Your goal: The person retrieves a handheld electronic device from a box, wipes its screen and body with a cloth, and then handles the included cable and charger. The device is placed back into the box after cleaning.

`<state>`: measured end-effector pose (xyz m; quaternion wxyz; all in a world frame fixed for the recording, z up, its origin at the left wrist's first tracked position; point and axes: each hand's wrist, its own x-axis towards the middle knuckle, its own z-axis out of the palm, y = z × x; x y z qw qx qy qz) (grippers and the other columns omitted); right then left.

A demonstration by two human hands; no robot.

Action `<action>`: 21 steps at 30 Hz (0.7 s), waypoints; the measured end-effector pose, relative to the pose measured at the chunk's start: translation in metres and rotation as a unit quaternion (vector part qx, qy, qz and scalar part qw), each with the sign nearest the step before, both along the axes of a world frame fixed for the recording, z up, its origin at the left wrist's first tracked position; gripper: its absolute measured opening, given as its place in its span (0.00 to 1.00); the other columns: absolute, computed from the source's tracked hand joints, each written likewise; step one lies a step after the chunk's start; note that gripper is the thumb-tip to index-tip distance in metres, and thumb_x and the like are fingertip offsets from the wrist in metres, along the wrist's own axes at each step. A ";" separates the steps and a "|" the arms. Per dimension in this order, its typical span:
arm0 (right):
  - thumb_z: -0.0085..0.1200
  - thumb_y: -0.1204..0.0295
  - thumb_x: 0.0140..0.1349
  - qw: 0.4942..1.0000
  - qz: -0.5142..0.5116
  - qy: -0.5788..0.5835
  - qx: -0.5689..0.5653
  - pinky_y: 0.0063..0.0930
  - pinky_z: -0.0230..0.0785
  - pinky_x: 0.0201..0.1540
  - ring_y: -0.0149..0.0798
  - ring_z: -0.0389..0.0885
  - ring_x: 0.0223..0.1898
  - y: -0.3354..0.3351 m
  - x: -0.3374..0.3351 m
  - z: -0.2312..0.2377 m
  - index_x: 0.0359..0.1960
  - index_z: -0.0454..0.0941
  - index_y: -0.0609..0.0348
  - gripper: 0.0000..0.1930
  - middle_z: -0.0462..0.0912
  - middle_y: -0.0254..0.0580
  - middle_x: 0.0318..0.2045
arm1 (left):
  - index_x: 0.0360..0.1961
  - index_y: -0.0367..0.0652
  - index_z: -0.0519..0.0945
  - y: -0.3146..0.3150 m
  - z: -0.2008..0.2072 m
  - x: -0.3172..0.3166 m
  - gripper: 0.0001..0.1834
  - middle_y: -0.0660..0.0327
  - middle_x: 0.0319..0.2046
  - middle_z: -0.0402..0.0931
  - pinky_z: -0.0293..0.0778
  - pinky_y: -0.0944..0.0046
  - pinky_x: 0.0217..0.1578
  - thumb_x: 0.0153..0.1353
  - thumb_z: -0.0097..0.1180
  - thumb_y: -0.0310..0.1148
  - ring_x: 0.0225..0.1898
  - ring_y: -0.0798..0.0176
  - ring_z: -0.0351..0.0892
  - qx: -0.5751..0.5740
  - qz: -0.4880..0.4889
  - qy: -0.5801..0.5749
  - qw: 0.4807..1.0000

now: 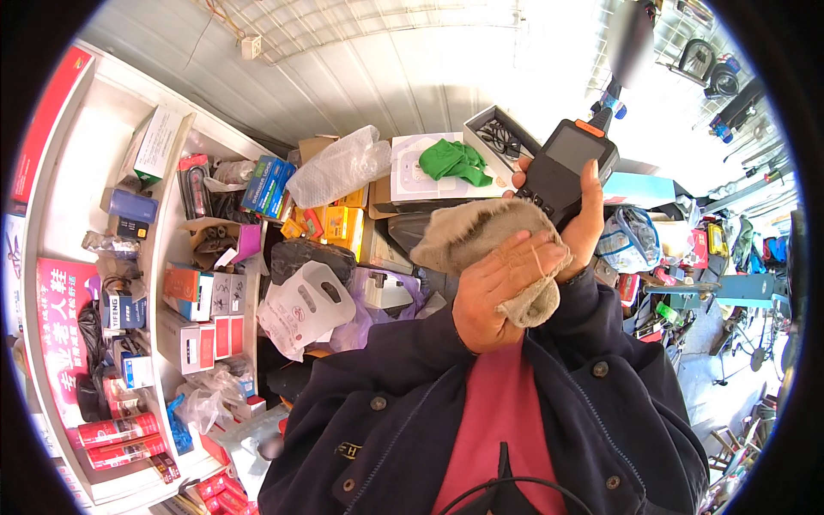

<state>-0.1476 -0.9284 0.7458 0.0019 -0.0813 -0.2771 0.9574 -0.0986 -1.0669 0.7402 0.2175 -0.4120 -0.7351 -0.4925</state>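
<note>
My right hand (585,215) is wrapped round a black handheld device (556,190) with a small grey screen, a keypad and an orange part at its top end. A dark cable or stem extends from that end and blurs toward the top of the view. Just left of the device, my left hand (505,287) grips a fuzzy beige cloth (463,230), fingers flat across it. The cloth overlaps the area by the device's lower end and my right wrist; whether it touches the device I cannot tell.
A green cloth (455,163) lies on a white box (408,178), beside an open box with black cable (498,136). Bubble wrap (342,167), yellow boxes (342,227) and a white plastic bag (302,311) crowd the left. White shelves (160,283) hold boxes; assorted goods fill the right.
</note>
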 end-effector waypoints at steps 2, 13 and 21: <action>0.45 0.43 0.73 0.999 0.041 0.014 -0.022 0.35 0.82 0.41 0.40 0.84 0.40 0.004 0.000 0.003 0.52 0.76 0.64 0.31 0.84 0.46 0.43 | 0.57 0.30 0.78 -0.004 -0.001 0.000 0.25 0.48 0.53 0.82 0.76 0.47 0.60 0.56 0.65 0.25 0.58 0.44 0.83 0.013 -0.036 -0.001 0.999; 0.47 0.42 0.72 0.997 -0.044 0.047 -0.038 0.38 0.83 0.38 0.41 0.84 0.38 0.013 -0.003 0.004 0.51 0.75 0.63 0.30 0.83 0.49 0.40 | 0.60 0.31 0.76 -0.019 -0.014 0.010 0.31 0.44 0.57 0.79 0.64 0.45 0.69 0.53 0.65 0.27 0.65 0.42 0.76 -0.034 -0.093 -0.011 0.995; 0.44 0.39 0.73 0.999 0.026 0.022 -0.018 0.36 0.83 0.38 0.42 0.84 0.37 0.012 0.003 -0.005 0.50 0.76 0.65 0.34 0.83 0.49 0.41 | 0.63 0.32 0.75 0.003 -0.002 0.007 0.29 0.43 0.61 0.76 0.62 0.46 0.70 0.59 0.57 0.29 0.68 0.44 0.72 -0.078 -0.060 0.012 0.995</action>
